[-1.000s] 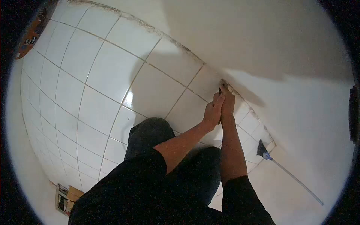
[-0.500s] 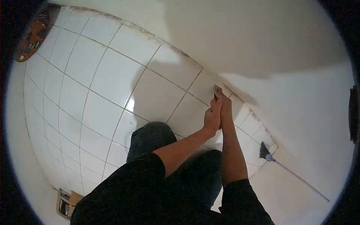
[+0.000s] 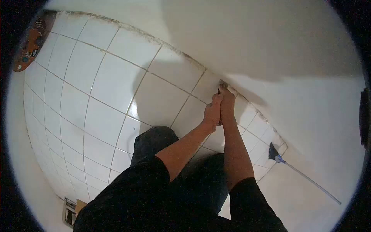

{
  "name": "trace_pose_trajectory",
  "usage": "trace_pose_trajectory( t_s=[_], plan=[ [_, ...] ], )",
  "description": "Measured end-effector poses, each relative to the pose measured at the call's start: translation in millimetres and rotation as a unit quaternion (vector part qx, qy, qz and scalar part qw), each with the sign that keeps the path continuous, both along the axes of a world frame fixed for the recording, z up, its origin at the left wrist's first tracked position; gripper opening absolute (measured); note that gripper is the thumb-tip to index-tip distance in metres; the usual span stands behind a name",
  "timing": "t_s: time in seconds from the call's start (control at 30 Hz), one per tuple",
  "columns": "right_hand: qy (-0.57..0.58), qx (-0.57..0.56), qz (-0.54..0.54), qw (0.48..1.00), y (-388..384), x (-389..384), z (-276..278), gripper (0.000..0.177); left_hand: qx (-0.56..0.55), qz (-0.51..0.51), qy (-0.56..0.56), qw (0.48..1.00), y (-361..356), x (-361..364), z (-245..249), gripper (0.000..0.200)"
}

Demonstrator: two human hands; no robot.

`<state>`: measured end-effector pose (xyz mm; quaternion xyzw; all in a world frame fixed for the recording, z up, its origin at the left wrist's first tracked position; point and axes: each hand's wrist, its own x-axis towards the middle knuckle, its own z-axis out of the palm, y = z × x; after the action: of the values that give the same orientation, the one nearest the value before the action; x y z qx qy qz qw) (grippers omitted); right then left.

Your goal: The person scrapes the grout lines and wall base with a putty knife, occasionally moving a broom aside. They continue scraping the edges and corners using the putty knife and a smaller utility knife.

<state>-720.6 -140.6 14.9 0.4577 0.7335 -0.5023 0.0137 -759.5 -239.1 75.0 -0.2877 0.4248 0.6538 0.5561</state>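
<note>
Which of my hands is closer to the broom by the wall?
Right. The right hand is on the side toward the broom, well clear of it; the left hand presses against its far side, both gripping a dark tool.

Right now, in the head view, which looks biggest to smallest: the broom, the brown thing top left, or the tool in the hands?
1. broom, long with its handle
2. brown thing, at the picture's edge
3. tool, only its tip shows

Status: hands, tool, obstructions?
Left hand and right hand clasped together on small dark tool. Tip at grimy tile-wall seam. Broom off right, apart from hands.
</note>
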Motion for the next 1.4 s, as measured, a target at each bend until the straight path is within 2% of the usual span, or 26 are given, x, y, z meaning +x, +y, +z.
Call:
trace_pose_trajectory(
  t_s=[0.07,0.13,0.2,0.23,0.3,0.33,0.4,0.43,0.5,0.53,0.57,0.63,0.67,0.7,0.77,0.87,0.9,0.97,1.0,1.03,1.1,1.13,1.17,1.2,1.33,1.4],
  plan=[
    [-0.003,0.027,0.003,1.000,-13,-13,31,0.039,0.001,-0.066,0.025,0.998,-4,-4,0,0.071],
    [-0.001,0.057,0.008,0.998,-14,-25,50,0.041,-0.027,-0.051,0.020,0.998,-1,-4,24,0.072],
    [-0.087,-0.190,-0.164,0.964,-13,-28,54,0.039,-0.057,-0.040,0.008,0.998,-1,-6,27,0.074],
    [-0.089,-0.189,-0.166,0.964,-11,-28,43,0.039,-0.033,-0.052,0.006,0.998,-3,-9,18,0.075],
    [0.057,0.037,-0.043,0.997,-14,-36,23,0.034,-0.013,-0.066,0.001,0.998,-6,-15,8,0.076],
    [0.054,0.036,-0.045,0.997,-17,-34,24,0.034,0.003,-0.055,-0.024,0.998,-6,-20,6,0.077],
    [0.014,-0.071,-0.116,0.991,-20,-36,36,0.049,0.020,-0.046,-0.046,0.998,-8,-22,10,0.078],
    [0.019,-0.067,-0.117,0.991,-21,-43,47,0.049,0.000,-0.050,-0.027,0.998,-8,-20,14,0.077],
    [-0.112,-0.188,-0.177,0.960,-24,-48,65,0.048,-0.018,-0.055,-0.008,0.998,-5,-21,16,0.075],
    [-0.057,-0.072,-0.056,0.994,-24,-38,55,0.046,-0.023,-0.028,-0.009,0.999,-5,-20,15,0.072],
    [-0.061,-0.073,-0.059,0.994,-21,-33,40,0.046,-0.032,-0.002,-0.013,0.999,-6,-16,14,0.069],
    [-0.009,0.075,-0.023,0.997,-25,-50,32,0.049,-0.015,-0.005,-0.037,0.999,-9,-32,13,0.070],
    [-0.056,0.087,-0.044,0.994,-30,-54,36,0.050,0.002,-0.005,-0.058,0.998,-12,-39,13,0.070],
    [-0.053,0.085,-0.044,0.994,-31,-54,41,0.050,0.000,-0.005,-0.055,0.999,-14,-38,9,0.070],
    [-0.066,-0.163,-0.179,0.968,-30,-52,53,0.044,-0.005,-0.052,-0.031,0.998,-15,-32,0,0.072],
    [-0.103,-0.136,-0.126,0.977,-38,-64,87,0.047,-0.032,0.024,-0.061,0.997,-14,-30,31,0.072],
    [-0.104,-0.134,-0.128,0.977,-38,-64,79,0.047,-0.030,0.022,-0.063,0.997,-14,-33,26,0.072],
    [0.023,-0.137,-0.206,0.969,-39,-64,46,0.049,-0.003,-0.045,-0.047,0.998,-19,-45,8,0.074],
    [-0.006,0.037,-0.089,0.995,-43,-70,47,0.043,0.012,0.028,-0.061,0.998,-16,-43,6,0.072],
    [-0.005,0.036,-0.088,0.995,-44,-72,53,0.043,0.011,0.028,-0.060,0.998,-18,-43,4,0.072],
    [-0.120,-0.122,-0.172,0.970,-43,-76,76,0.041,-0.016,-0.049,-0.020,0.998,-22,-41,3,0.071],
    [-0.117,-0.120,-0.171,0.971,-41,-68,67,0.041,-0.014,-0.048,-0.017,0.999,-22,-42,13,0.071],
    [-0.114,-0.021,-0.042,0.992,-38,-57,51,0.038,-0.022,-0.025,-0.046,0.998,-22,-43,23,0.071],
    [-0.109,0.079,0.088,0.987,-38,-57,53,0.036,-0.029,-0.003,-0.076,0.997,-21,-43,29,0.070],
    [-0.072,0.170,0.101,0.978,-41,-72,49,0.042,-0.003,-0.102,-0.055,0.993,-25,-59,4,0.072],
    [-0.085,0.072,-0.059,0.992,-48,-75,42,0.042,-0.016,-0.025,-0.042,0.999,-26,-58,10,0.075]
  ],
)
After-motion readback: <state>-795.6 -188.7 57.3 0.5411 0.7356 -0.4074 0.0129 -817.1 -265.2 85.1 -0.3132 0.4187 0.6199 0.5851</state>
